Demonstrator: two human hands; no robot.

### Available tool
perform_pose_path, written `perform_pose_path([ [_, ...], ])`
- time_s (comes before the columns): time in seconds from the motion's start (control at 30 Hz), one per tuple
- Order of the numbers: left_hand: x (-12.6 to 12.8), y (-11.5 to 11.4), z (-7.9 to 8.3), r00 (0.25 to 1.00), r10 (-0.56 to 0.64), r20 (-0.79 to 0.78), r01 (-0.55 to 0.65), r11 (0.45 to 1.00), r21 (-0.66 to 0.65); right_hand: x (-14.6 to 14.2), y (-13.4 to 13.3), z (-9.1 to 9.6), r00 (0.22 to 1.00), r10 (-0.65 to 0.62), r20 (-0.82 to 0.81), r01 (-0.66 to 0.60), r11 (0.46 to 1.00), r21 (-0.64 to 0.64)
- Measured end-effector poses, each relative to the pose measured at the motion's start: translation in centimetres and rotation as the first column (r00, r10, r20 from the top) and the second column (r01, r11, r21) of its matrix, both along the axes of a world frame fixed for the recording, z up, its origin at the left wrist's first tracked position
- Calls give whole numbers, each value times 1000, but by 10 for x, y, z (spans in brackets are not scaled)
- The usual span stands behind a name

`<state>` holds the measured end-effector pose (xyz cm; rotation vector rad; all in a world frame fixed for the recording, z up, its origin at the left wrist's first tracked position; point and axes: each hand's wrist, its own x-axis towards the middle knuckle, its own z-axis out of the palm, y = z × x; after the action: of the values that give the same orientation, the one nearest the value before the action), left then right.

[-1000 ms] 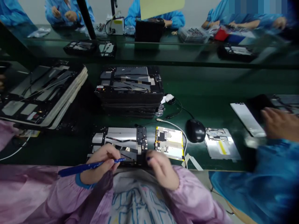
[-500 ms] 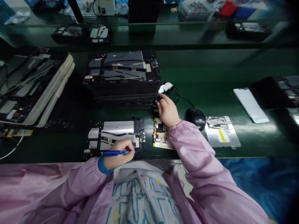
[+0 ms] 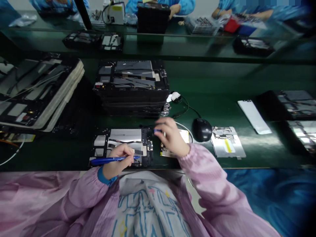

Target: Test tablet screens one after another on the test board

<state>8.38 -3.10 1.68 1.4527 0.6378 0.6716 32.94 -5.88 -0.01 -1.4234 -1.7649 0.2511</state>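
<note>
A blue pen (image 3: 105, 160) lies across my left hand (image 3: 118, 160), whose fingers are closed round it. That hand is over the lower part of an opened tablet body (image 3: 125, 134) with a silver battery, at the table's front edge. My right hand (image 3: 171, 135), smeared by motion, pinches a small blue piece (image 3: 157, 131) too blurred to name exactly. Under this hand lies a yellow-edged board (image 3: 184, 135), partly covered by the fingers. Behind my right hand a small metal part (image 3: 165, 109) stands against a tall stack of tablet bodies (image 3: 133, 98).
A black mouse (image 3: 202, 129) with its cable sits right of my right hand, beside a silver panel (image 3: 229, 144). Farther right are a white strip (image 3: 254, 117) and more tablet bodies (image 3: 298, 102). Another stack (image 3: 37, 95) fills the left. Across the bench, people in blue sleeves (image 3: 186, 6) work.
My right hand has drawn back from the metal part by the stack toward me, now with the small blue piece. My left hand has shifted slightly left with the pen. The view has tilted up.
</note>
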Motion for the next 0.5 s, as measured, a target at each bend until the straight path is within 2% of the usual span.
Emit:
perform_pose_path([
  [0.07, -7, -1, 6, 995, 86, 52, -83, 996, -44, -26, -21, 8, 979, 165, -119, -174, 982, -67],
  [0.13, -12, -2, 11, 992, 122, 44, -120, 992, -49, -48, -38, 8, 946, 212, -246, -244, 964, -106],
  [0.3, -14, -5, 14, 997, 75, 2, -75, 997, 13, -77, -51, -1, 892, 149, -427, -234, 960, -154],
  [0.4, -13, -7, 8, 997, 56, -48, -51, 994, 99, -83, -51, -4, 887, 143, -439, -233, 960, -158],
  [0.5, -11, -14, 4, 996, 26, -87, -12, 987, 163, -87, -53, -1, 887, 198, -417, -288, 943, -166],
])
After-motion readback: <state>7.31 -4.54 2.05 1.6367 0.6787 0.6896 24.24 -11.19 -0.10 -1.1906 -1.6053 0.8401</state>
